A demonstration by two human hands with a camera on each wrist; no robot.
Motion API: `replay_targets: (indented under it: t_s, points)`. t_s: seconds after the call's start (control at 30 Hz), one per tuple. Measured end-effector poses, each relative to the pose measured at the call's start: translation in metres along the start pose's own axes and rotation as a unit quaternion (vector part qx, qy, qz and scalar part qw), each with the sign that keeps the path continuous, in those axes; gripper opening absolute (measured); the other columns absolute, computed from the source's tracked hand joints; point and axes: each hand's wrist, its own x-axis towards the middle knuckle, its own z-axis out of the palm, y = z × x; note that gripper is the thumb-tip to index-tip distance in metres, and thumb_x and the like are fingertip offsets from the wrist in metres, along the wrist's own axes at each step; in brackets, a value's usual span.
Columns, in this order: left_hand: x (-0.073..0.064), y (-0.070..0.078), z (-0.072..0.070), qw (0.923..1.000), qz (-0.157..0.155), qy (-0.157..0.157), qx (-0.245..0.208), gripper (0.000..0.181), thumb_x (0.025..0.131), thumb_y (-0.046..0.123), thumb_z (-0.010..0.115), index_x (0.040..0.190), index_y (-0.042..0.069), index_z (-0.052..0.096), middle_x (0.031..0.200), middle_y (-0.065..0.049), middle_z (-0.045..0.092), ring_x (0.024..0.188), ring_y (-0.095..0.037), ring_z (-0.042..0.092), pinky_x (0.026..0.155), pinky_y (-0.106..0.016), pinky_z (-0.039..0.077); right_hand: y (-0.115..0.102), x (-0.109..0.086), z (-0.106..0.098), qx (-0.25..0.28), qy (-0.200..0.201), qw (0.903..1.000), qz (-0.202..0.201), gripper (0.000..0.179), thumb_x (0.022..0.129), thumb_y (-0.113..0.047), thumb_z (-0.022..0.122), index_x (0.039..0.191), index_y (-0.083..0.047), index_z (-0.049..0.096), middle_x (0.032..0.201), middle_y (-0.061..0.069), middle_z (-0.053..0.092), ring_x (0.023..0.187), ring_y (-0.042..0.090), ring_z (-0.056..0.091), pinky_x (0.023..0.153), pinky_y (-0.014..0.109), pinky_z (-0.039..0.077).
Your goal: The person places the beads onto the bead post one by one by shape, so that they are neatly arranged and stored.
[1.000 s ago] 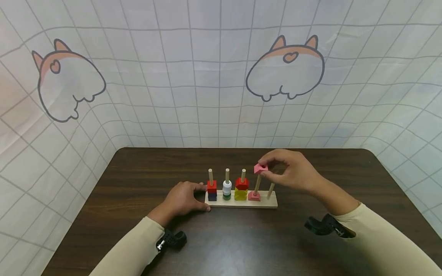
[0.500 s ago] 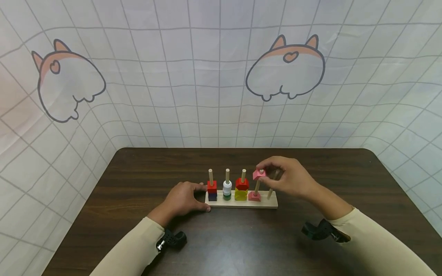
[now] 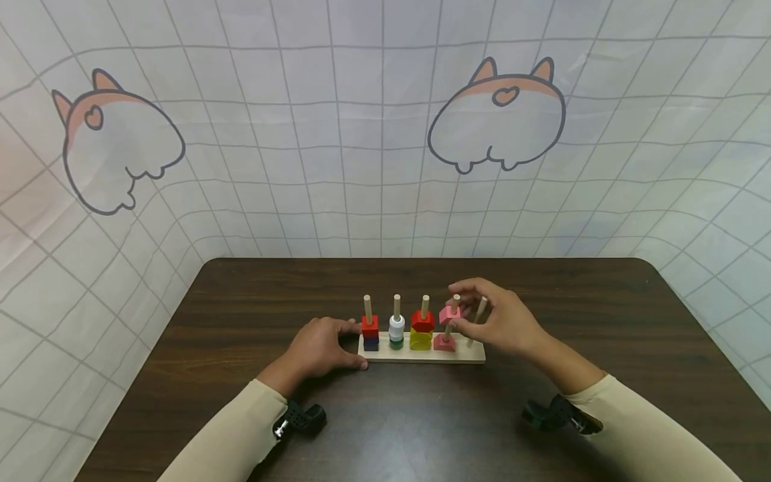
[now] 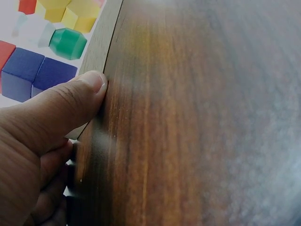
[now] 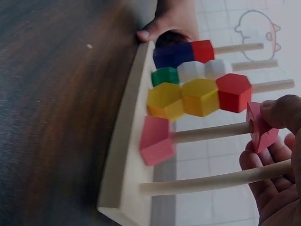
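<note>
A wooden peg stacker base with upright pegs lies on the table. At its left end, my left hand grips the board, thumb at the front edge. My right hand pinches a pink block that is threaded on the upper part of the fourth peg. Another pink block sits at the foot of that peg, with a stretch of bare peg between the two. The fifth peg is bare and passes close by the right fingers.
The other pegs carry dark blue blocks under a red one, a green block under white ones, and yellow blocks under a red hexagon. Beyond the dark table hangs a white grid-patterned curtain.
The right hand has come down and slightly left, bringing the pink block from the fourth peg's tip onto the peg, which now pokes out above it. The left hand stays put.
</note>
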Motion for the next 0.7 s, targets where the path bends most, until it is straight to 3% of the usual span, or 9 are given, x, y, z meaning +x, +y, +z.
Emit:
replay_targets:
  t_s: [0.17, 0.4, 0.7]
  points:
    - [0.0, 0.0, 0.0, 1.0, -0.001, 0.0, 0.003, 0.067, 0.07, 0.048, 0.093, 0.128, 0.02, 0.074, 0.139, -0.001, 0.064, 0.133, -0.035, 0.054, 0.107, -0.054, 0.043, 0.006, -0.004, 0.008, 0.02, -0.007, 0.9994, 0.027, 0.053, 0.084, -0.011, 0.086, 0.131, -0.008, 0.062, 0.108, 0.0, 0.071, 0.096, 0.018, 0.067, 0.079, 0.036, 0.055]
    - [0.001, 0.0, -0.001, 1.0, -0.002, 0.001, 0.001, 0.067, 0.07, 0.046, 0.094, 0.128, 0.02, 0.074, 0.139, -0.001, 0.064, 0.133, -0.034, 0.054, 0.107, -0.054, 0.042, 0.017, -0.008, 0.019, 0.04, -0.022, 0.9979, 0.046, 0.022, 0.084, -0.016, 0.087, 0.1, -0.016, 0.073, 0.094, -0.008, 0.07, 0.082, 0.013, 0.066, 0.072, 0.029, 0.055]
    - [0.002, 0.0, 0.0, 1.0, 0.001, 0.001, 0.002, 0.067, 0.07, 0.047, 0.094, 0.128, 0.02, 0.074, 0.138, -0.002, 0.064, 0.132, -0.034, 0.055, 0.106, -0.053, 0.044, 0.03, -0.013, 0.029, 0.039, -0.037, 0.9972, 0.053, 0.018, 0.086, -0.013, 0.084, 0.1, -0.017, 0.072, 0.089, -0.009, 0.068, 0.082, 0.012, 0.064, 0.072, 0.03, 0.055]
